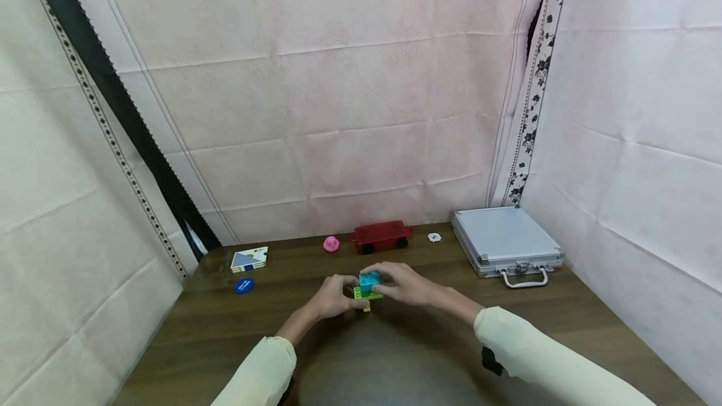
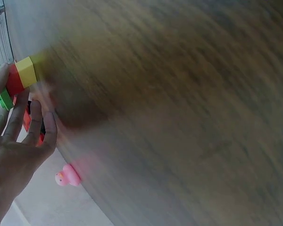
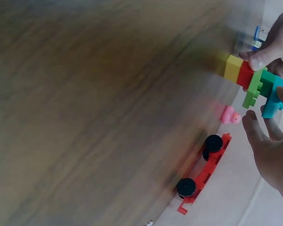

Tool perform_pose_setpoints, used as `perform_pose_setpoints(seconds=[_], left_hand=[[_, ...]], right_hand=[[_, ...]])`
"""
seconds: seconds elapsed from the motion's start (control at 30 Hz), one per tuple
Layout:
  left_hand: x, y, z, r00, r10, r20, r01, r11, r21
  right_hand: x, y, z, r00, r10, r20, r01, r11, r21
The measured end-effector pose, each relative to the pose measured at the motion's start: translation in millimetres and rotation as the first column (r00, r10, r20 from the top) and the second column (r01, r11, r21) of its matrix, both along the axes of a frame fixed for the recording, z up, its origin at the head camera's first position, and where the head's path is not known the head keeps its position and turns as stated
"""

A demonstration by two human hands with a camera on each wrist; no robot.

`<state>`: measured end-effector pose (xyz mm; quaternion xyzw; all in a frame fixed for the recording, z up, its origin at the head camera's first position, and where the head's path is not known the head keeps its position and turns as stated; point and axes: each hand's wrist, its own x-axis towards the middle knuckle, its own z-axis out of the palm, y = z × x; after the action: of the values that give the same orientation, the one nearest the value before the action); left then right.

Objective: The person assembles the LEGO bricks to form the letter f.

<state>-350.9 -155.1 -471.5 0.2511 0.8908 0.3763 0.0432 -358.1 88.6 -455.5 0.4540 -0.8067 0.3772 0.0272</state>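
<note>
A small tower of toy building bricks stands on the table between the two hands. From the bottom up it has a yellow brick [image 3: 233, 68], a red brick [image 3: 245, 74], a wider lime green brick [image 3: 253, 91], a darker green brick [image 3: 270, 83] and a turquoise brick [image 1: 369, 280] on top. My left hand [image 1: 334, 297] grips the tower low down, its thumb across the red brick in the right wrist view. With thumb and fingers my right hand [image 1: 405, 283] holds the turquoise brick. Fingers partly cover the tower in the head view.
Behind the hands are a pink rubber duck [image 1: 331, 244], a red toy wagon [image 1: 382, 237] with black wheels and a small white piece [image 1: 434, 237]. A silver case [image 1: 507, 242] lies at right. Flat picture pieces [image 1: 249, 259] and a blue disc [image 1: 244, 286] lie at left.
</note>
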Motion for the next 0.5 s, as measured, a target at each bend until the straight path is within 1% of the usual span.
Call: perform_pose_setpoints(seconds=[0.1, 0.23, 0.33, 0.5], left_hand=[[0.4, 2, -0.8, 1.0, -0.012, -0.026, 0.012, 1.0, -0.007], [1.6, 7, -1.4, 0.998, -0.037, -0.04, 0.037, 0.999, -0.019], [3.9, 12, -1.7, 0.998, -0.045, -0.044, 0.044, 0.999, -0.019], [7.8, 20, -1.6, 0.998, -0.03, -0.054, 0.031, 0.999, 0.012]], right_hand=[[2.5, 1, -1.4, 1.0, -0.006, 0.008, 0.006, 1.0, 0.008], [4.8, 5, -0.1, 0.999, -0.039, 0.0, 0.039, 0.999, 0.022], [4.8, 8, 0.3, 0.997, -0.074, 0.0, 0.074, 0.997, 0.034], [3.5, 16, 0.4, 0.988, -0.132, 0.074, 0.128, 0.99, 0.06]])
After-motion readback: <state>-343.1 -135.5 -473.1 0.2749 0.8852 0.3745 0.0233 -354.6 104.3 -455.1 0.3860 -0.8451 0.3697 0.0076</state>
